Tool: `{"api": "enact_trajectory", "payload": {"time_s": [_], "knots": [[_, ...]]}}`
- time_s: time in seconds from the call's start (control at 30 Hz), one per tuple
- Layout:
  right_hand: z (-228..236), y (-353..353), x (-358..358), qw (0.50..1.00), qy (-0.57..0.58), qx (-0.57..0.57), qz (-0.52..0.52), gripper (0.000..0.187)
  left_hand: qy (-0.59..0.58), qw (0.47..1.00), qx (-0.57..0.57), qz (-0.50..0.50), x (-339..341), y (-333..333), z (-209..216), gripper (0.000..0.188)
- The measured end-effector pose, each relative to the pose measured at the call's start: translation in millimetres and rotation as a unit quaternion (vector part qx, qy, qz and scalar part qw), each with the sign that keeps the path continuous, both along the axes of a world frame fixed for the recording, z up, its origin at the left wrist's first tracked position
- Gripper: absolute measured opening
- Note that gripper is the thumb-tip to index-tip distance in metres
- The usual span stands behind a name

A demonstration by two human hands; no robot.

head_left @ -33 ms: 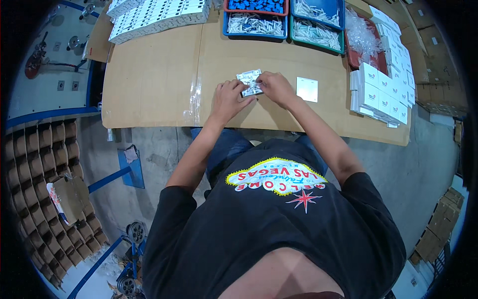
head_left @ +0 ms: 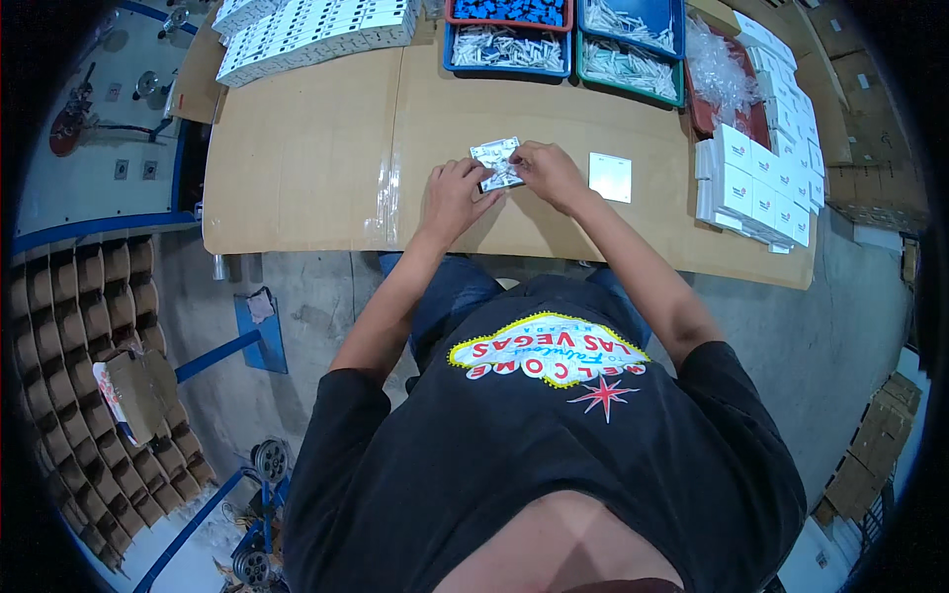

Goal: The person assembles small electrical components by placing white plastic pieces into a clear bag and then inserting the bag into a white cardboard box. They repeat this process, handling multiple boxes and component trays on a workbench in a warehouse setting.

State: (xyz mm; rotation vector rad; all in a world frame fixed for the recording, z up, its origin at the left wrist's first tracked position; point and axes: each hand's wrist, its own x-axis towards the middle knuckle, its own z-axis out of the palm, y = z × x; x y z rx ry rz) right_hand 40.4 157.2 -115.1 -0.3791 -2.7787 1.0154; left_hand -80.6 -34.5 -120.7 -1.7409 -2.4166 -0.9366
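A small white open box (head_left: 493,150) filled with white pieces sits on the cardboard-covered table (head_left: 297,168) in front of me. My left hand (head_left: 453,201) holds it at its left and near side, fingers curled, with the thumb along the near edge. Over the right part of the box, my right hand (head_left: 550,178) has its fingertips pinched together among the pieces. What those fingertips hold is too small to make out. Just right of this hand lies a flat white square piece (head_left: 610,178), which neither hand touches.
Blue bins (head_left: 507,71) of white sticks and a red tray (head_left: 509,25) of blue parts stand at the far edge. Beyond them on the right is a red bin (head_left: 702,124) of clear plastic. White boxes are stacked at far left (head_left: 316,44) and right (head_left: 756,188).
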Motion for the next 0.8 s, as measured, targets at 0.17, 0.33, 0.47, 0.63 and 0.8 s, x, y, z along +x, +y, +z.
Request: {"api": "enact_trajectory", "payload": {"time_s": [0.17,0.33,0.47,0.63,0.8], "knots": [[3.6,4.9,0.6,0.999,-0.005,0.024,0.040,0.015,0.011,1.000,0.018,0.003,-0.6,-2.5,-9.1,0.030],[7.6,10.1,-2.6,0.987,-0.055,0.109,0.100,0.014,0.002,1.000,0.027,-0.004,-0.4,-1.2,-7.7,0.030],[10.3,5.6,-9.1,0.984,-0.075,0.112,0.113,0.016,-0.041,0.999,0.026,-0.007,-0.6,-1.4,-7.8,0.033],[24.2,3.9,-16.8,0.986,-0.116,0.088,0.086,0.018,-0.045,0.997,0.063,-0.017,-4.2,-0.3,-8.3,0.033],[21.5,4.1,-14.1,0.989,-0.107,0.084,0.059,0.017,-0.050,0.998,0.039,-0.020,-7.7,-1.2,-13.2,0.034]]}}
